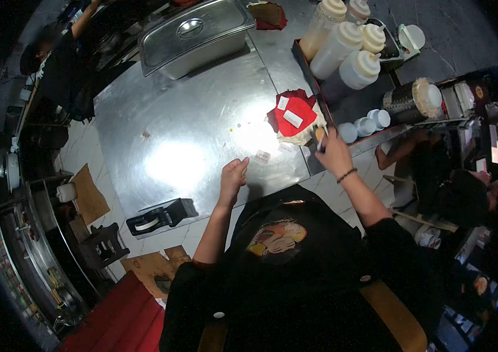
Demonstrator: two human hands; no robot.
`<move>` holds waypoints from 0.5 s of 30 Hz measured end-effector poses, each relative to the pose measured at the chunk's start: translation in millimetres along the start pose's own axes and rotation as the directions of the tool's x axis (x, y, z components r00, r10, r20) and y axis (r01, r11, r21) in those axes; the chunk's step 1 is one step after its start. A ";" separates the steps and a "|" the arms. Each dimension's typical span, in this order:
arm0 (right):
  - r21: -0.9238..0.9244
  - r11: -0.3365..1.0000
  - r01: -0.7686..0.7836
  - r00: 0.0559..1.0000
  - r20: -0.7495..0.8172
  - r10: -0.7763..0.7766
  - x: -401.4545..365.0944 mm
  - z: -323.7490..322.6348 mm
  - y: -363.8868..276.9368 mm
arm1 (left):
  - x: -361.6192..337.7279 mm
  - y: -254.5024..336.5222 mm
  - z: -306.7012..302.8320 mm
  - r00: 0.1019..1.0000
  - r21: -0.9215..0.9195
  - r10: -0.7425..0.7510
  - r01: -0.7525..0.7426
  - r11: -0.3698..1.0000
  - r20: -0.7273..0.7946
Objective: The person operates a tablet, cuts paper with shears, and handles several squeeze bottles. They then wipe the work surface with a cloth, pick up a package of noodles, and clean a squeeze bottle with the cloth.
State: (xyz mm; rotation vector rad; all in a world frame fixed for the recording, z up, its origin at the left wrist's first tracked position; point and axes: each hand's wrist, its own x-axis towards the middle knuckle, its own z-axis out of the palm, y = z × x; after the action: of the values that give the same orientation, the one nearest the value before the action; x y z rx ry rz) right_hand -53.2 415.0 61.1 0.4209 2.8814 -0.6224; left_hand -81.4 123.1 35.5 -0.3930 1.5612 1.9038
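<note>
My left hand (234, 177) is closed above the near edge of the steel table (214, 105); whatever its fingers may hold is too small to make out. At the table's right side, my right hand (334, 154) is closed around a small object (320, 136) with a light and an orange part, which I cannot identify. Just beyond it lies a pile of red and cream cloths (296, 116) with white labels on top. A small label (262, 156) lies on the steel between my hands.
A lidded steel pan (196, 38) stands at the back. Squeeze bottles (343, 50) fill a tray at the right. A black tape dispenser (158, 218) sits at the near left corner. Other people (55, 76) are at far left and right.
</note>
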 end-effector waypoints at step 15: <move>0.056 0.982 0.178 0.968 -0.188 -0.165 40.8 10.6 -22.0 | 4.0 3.5 -8.2 0.993 0.219 0.037 -0.062 0.974 0.115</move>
State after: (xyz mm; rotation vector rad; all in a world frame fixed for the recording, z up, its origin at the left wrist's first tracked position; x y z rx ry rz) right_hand -97.5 400.9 51.1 0.2509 3.1020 -0.7554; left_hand -88.0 116.1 33.8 -0.1497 1.7005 1.7324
